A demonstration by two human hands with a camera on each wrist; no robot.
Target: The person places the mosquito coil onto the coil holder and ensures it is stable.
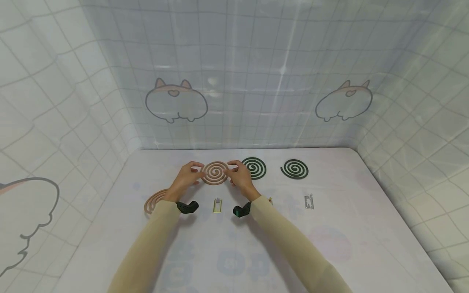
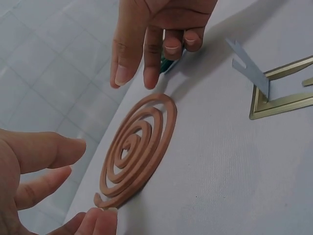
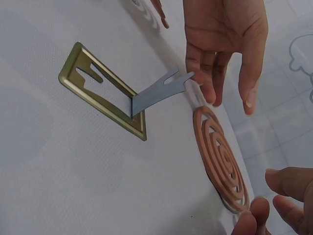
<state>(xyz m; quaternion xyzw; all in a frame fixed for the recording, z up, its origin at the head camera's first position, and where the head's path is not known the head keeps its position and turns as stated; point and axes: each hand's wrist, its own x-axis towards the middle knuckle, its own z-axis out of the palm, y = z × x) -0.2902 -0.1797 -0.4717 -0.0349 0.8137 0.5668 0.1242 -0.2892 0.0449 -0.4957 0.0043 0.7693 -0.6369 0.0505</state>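
Observation:
A brown mosquito coil lies on the white-covered table between both hands. My left hand is at its left side, fingers bent loosely and thumb apart; in the left wrist view its lower fingertips are right at the coil's rim. On the opposite side is my right hand, fingers spread, with fingertips close by the edge in the right wrist view. Just nearer than the coil lies a gold metal coil stand, its forked grey tongue bent upward. A second brown coil is partly hidden under the left forearm.
Two green mosquito coils, one beside the right hand and another farther right, lie along the back. A silver stand lies at the right. Another gold stand is mostly covered by the right sleeve. Tile-patterned curtains surround the table.

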